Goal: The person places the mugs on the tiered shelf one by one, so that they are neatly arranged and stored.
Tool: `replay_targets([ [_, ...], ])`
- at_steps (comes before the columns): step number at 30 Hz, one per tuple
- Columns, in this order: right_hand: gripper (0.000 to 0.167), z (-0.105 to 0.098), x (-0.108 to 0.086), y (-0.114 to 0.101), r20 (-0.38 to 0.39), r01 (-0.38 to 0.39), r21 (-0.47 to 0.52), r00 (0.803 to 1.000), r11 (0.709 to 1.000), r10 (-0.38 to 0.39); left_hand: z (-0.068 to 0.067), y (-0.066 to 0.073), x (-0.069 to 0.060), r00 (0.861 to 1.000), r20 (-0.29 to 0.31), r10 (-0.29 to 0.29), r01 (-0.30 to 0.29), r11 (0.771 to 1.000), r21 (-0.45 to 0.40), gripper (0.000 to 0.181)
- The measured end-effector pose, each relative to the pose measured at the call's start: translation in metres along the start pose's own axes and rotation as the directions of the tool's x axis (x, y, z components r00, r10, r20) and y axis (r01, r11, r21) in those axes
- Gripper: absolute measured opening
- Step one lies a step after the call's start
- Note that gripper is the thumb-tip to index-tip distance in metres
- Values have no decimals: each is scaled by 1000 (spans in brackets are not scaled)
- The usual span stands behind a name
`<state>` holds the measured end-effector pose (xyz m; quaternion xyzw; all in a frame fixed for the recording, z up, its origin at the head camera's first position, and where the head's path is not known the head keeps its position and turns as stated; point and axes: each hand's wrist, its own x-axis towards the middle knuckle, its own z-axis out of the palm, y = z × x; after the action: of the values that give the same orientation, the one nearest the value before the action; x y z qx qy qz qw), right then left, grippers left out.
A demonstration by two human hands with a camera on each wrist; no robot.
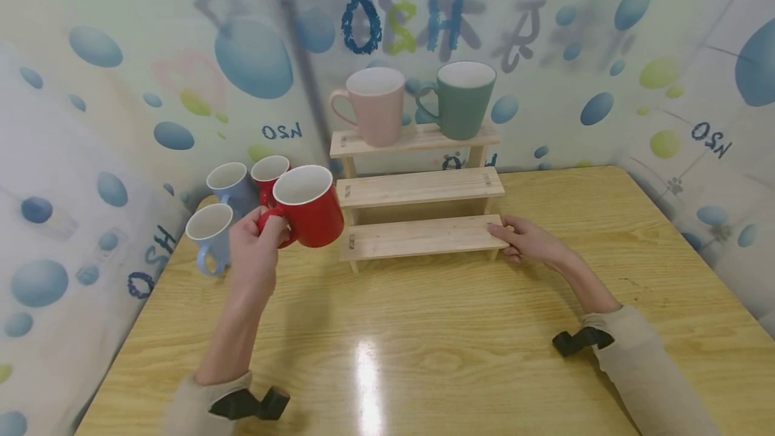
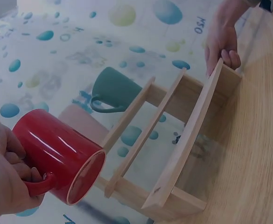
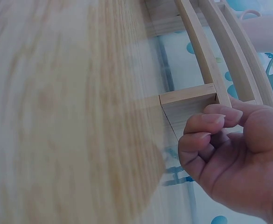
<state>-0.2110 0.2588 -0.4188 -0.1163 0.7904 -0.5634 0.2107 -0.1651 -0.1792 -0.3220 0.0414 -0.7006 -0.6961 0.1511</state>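
My left hand point(image 1: 255, 247) grips the handle of a red mug point(image 1: 311, 210), held upright in the air left of a three-tier wooden rack point(image 1: 424, 237). In the left wrist view the same red mug point(image 2: 57, 151) shows its base, with the left hand's point(image 2: 5, 172) fingers curled at the handle. My right hand point(image 1: 533, 242) pinches the right end of the rack's lowest shelf; in the right wrist view the right hand point(image 3: 239, 154) has its fingers bent at the shelf end. A pink mug point(image 1: 378, 110) and a green mug point(image 1: 465, 103) stand on the top shelf.
At the table's back left stand two light blue mugs, one in front point(image 1: 212, 231) and one behind point(image 1: 235, 184), and another red mug point(image 1: 266, 177), partly hidden by the held one. A patterned curtain point(image 1: 242, 126) hangs behind the wooden table point(image 1: 460, 348).
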Motion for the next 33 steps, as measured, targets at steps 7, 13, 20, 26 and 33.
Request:
replay_targets([
  [7,37,-1,0,1,0,4,-6,1000,1000,-4,21,-1,2,998,66,11,-11,1000,-4,24],
  [13,37,-1,0,2,-2,7,-5,1000,1000,-7,41,-2,3,992,124,25,-25,1000,3,23],
  [20,37,-1,1,3,1,9,6,1000,1000,-9,64,-3,8,984,179,-3,3,1000,-2,17],
  [26,37,-1,1,4,-2,2,3,1000,1000,-2,85,-5,16,980,197,-3,10,999,-34,20],
  [33,37,-1,1,3,-2,-4,-7,1000,1000,4,105,-11,25,978,206,28,-13,997,-76,22],
])
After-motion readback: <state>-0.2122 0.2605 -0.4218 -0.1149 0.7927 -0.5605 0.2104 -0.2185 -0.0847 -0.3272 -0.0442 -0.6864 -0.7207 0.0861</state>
